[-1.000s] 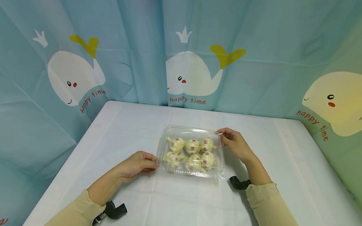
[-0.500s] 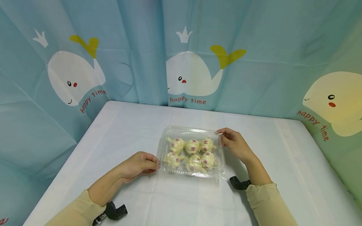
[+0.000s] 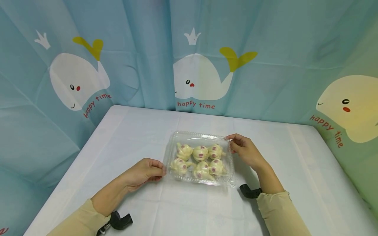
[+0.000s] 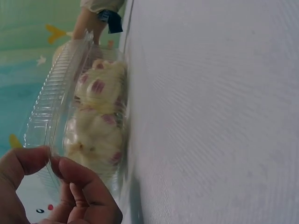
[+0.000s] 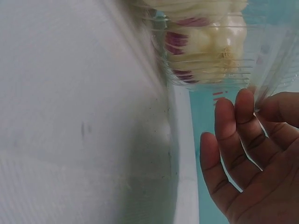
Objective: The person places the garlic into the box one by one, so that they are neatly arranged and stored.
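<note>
A clear plastic clamshell box (image 3: 203,137) is at the middle of the white table, its lid over several pale garlic bulbs (image 3: 200,153) with purple patches, lying in two rows. At the box's left side, my left hand (image 3: 146,172) pinches the rim between thumb and finger; the left wrist view shows the thumb and fingertip meeting on the ridged edge. My right hand (image 3: 244,150) pinches the rim at the far right corner. In the right wrist view its thumb and forefinger meet on that edge, while the other fingers extend below the box. Whether the lid is latched I cannot tell.
White cloth covers the table (image 3: 189,209). A blue-green curtain (image 3: 147,59) printed with whales hangs behind it and along both sides. Black wrist mounts (image 3: 121,220) sit at both sleeves, low over the cloth.
The garlic bulbs have shifted slightly inside the box; the far left one has turned a little. The box has moved very slightly. Both hands keep their grip at the same spots.
</note>
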`<state>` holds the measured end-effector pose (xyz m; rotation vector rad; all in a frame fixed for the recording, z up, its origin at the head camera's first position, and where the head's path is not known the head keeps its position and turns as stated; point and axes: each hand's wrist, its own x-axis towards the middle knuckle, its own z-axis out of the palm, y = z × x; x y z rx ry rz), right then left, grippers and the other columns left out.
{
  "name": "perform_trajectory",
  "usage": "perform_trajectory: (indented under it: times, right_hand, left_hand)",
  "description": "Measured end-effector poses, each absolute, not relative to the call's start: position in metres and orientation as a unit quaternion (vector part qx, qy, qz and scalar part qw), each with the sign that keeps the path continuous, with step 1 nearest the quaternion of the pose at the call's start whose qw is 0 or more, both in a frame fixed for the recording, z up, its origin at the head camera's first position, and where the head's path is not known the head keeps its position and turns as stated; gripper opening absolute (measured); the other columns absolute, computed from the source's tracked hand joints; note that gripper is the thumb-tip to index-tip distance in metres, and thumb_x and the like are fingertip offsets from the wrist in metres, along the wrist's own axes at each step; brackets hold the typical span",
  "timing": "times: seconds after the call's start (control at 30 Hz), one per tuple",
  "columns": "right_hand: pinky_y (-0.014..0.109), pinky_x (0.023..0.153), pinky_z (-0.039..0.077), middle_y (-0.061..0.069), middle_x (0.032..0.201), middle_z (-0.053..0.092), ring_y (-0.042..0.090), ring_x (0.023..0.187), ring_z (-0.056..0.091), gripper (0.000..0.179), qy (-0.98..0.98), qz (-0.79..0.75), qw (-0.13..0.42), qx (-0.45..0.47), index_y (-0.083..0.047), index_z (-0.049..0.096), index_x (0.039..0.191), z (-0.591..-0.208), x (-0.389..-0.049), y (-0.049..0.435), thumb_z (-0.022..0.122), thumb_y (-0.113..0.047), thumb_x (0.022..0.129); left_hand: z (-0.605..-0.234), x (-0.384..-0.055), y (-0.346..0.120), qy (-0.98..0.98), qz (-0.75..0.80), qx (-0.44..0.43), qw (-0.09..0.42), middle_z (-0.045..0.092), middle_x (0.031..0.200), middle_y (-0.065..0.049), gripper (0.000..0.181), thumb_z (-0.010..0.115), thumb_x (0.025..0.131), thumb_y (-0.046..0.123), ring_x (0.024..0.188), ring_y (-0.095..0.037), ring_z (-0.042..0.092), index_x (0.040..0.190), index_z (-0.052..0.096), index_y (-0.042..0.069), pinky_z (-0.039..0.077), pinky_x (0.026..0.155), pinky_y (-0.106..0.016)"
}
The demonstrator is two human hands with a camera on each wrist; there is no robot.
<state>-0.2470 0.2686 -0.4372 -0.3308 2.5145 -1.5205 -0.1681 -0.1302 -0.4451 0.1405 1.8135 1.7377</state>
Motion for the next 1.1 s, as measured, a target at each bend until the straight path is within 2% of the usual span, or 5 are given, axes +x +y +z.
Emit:
perform_trajectory:
  times: [0.2, 0.37, 0.53, 0.9, 1.1]
  right_hand:
    - [0.031, 0.071, 0.052, 0.007, 0.088, 0.057, 0.017, 0.079, 0.056, 0.03, 0.848, -0.509, 0.091, -0.111, 0.002, 0.06, 0.132, -0.437, -0.247, 0.27, 0.05, -0.005, 0.105]
    - [0.033, 0.075, 0.055, 0.006, 0.089, 0.06, 0.018, 0.082, 0.059, 0.031, 0.853, -0.503, 0.083, -0.117, -0.004, 0.061, 0.133, -0.438, -0.247, 0.273, 0.05, -0.006, 0.104]
    - [0.035, 0.078, 0.057, 0.008, 0.093, 0.064, 0.019, 0.084, 0.062, 0.031, 0.856, -0.498, 0.067, -0.123, -0.007, 0.059, 0.136, -0.438, -0.247, 0.277, 0.051, -0.008, 0.106]
    - [0.034, 0.082, 0.059, 0.022, 0.116, 0.063, 0.026, 0.095, 0.067, 0.039, 0.864, -0.495, 0.041, -0.09, -0.007, 0.055, 0.143, -0.432, -0.248, 0.285, 0.054, -0.026, 0.11]
    - [0.03, 0.082, 0.057, 0.017, 0.125, 0.063, 0.022, 0.102, 0.062, 0.039, 0.883, -0.462, 0.009, -0.083, -0.01, 0.058, 0.142, -0.428, -0.247, 0.287, 0.053, -0.032, 0.11]
  left_hand:
    - [-0.443, -0.168, -0.132, 0.684, 0.657, 0.058, 0.312, 0.066, 0.096, -0.004, 0.017, 0.069, 0.097, 0.014, 0.084, -0.015, 0.058, 0.099, 0.067, -0.003, 0.054, 0.076, -0.025]
    - [-0.442, -0.169, -0.133, 0.685, 0.657, 0.057, 0.311, 0.067, 0.098, -0.005, 0.018, 0.069, 0.097, 0.014, 0.085, -0.016, 0.06, 0.102, 0.068, -0.003, 0.056, 0.078, -0.025]
    - [-0.445, -0.171, -0.134, 0.689, 0.655, 0.057, 0.304, 0.064, 0.093, -0.003, 0.025, 0.067, 0.098, 0.016, 0.084, -0.016, 0.06, 0.107, 0.068, -0.007, 0.057, 0.079, -0.027]
    - [-0.449, -0.181, -0.143, 0.712, 0.658, 0.007, 0.244, 0.063, 0.094, -0.005, 0.032, 0.064, 0.103, 0.022, 0.085, -0.015, 0.061, 0.114, 0.066, -0.009, 0.059, 0.077, -0.025]
    - [-0.449, -0.196, -0.146, 0.746, 0.635, -0.021, 0.198, 0.063, 0.103, -0.009, 0.032, 0.057, 0.107, 0.023, 0.094, -0.02, 0.06, 0.12, 0.064, -0.006, 0.057, 0.081, -0.028]
